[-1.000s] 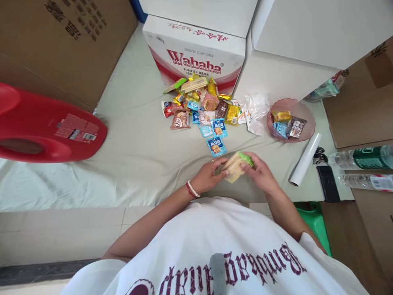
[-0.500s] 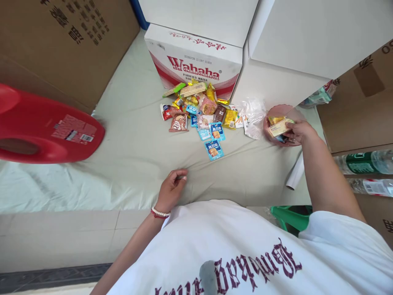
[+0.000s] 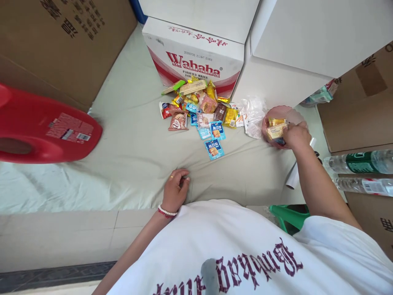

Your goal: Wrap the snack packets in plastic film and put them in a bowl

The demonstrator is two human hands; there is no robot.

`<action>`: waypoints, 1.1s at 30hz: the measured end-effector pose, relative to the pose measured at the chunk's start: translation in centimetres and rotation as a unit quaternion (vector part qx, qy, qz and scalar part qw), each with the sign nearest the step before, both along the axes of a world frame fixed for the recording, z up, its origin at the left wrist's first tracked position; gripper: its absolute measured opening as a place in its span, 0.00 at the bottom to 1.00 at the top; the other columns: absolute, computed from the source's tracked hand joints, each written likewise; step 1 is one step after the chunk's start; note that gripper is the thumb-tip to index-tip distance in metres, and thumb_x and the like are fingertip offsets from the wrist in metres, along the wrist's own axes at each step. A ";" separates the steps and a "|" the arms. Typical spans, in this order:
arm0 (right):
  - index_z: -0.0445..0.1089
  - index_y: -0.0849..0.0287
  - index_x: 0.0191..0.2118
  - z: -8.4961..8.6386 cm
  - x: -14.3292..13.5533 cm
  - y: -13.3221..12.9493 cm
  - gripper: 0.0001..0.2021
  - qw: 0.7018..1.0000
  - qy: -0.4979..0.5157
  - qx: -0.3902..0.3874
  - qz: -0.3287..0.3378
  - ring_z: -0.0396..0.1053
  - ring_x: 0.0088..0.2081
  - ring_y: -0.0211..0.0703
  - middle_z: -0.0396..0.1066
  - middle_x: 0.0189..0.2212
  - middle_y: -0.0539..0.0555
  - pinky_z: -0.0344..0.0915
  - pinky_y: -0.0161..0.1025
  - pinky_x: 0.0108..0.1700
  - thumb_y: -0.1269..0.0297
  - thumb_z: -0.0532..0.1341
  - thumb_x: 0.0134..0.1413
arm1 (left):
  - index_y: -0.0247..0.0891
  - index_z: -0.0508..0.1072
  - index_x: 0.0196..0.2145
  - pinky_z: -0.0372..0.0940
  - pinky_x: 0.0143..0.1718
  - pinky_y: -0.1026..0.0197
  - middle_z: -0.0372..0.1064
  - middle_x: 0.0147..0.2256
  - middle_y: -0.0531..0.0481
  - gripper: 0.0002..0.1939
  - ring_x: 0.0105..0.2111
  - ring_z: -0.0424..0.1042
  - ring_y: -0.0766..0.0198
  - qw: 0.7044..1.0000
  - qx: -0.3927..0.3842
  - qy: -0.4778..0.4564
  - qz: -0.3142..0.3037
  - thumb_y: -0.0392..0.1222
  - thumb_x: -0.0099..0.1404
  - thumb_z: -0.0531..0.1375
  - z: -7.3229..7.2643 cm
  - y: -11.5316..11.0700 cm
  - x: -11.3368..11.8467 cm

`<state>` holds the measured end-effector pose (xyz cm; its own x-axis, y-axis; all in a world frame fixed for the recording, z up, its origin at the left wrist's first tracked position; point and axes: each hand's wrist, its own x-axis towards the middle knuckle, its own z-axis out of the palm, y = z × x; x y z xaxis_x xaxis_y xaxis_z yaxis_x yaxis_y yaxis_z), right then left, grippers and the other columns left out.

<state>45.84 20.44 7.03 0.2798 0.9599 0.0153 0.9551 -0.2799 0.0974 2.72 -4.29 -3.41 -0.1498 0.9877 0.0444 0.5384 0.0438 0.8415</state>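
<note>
My right hand (image 3: 297,135) reaches into a pink translucent bowl (image 3: 288,110) at the right. Its fingers are closed on the end of a cream-coloured snack packet (image 3: 276,130), which lies over other wrapped snacks in the bowl. My left hand (image 3: 176,189) rests on the cloth near the front edge, loosely curved, thumb apart from the fingers, holding nothing. Beyond it lies a heap of wrapped snacks. Blue packets (image 3: 214,149) are at the near end, with a brown packet (image 3: 178,121), a yellow packet (image 3: 230,118) and a long wafer packet (image 3: 193,87) farther back.
A Wahaha water carton (image 3: 196,61) stands behind the heap. Between heap and bowl lies a clear plastic bag (image 3: 254,119). A large red jug (image 3: 73,131) is at the left. Plastic bottles (image 3: 365,162), a white roll (image 3: 294,176) and a green stool (image 3: 290,217) are at the right.
My right hand has moved slightly left and lower into the bowl with the cream-coloured packet. My left hand has shifted a little to the right along the cloth.
</note>
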 end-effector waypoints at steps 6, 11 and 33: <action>0.73 0.62 0.53 -1.0 -6.6 -1.2 0.19 0.985 0.031 0.063 0.157 0.69 0.43 0.53 0.72 0.47 0.66 0.58 0.43 0.43 0.59 0.50 0.71 | 0.40 0.74 0.42 0.72 0.45 0.55 0.74 0.45 0.44 0.08 0.46 0.73 0.58 1.000 0.020 -0.005 -0.012 0.42 0.70 0.56 -0.4 0.0 -0.1; 0.72 0.66 0.52 -4.4 -10.5 -1.6 0.16 0.981 0.024 -0.088 0.172 0.72 0.44 0.57 0.74 0.47 0.70 0.63 0.43 0.42 0.64 0.58 0.63 | 0.40 0.75 0.41 0.71 0.44 0.55 0.74 0.45 0.44 0.08 0.45 0.74 0.58 0.999 0.017 -0.037 -0.011 0.42 0.69 0.57 -0.2 -0.3 -0.4; 0.77 0.57 0.33 -5.4 -15.5 -17.9 0.17 0.533 0.834 -0.128 -0.067 0.55 0.23 0.31 0.64 0.22 0.46 0.55 0.31 0.22 0.54 0.77 0.40 | 0.37 0.77 0.33 0.65 0.40 0.59 0.75 0.31 0.50 0.17 0.33 0.71 0.63 0.907 -0.128 -0.378 -0.130 0.56 0.61 0.67 2.7 6.7 9.7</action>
<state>30.37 2.55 1.61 -0.2349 0.8403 -0.4887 -0.2529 -0.5382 -0.8040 12.39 2.37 -0.68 0.1982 0.9573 -0.2106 -0.1693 0.2450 0.9546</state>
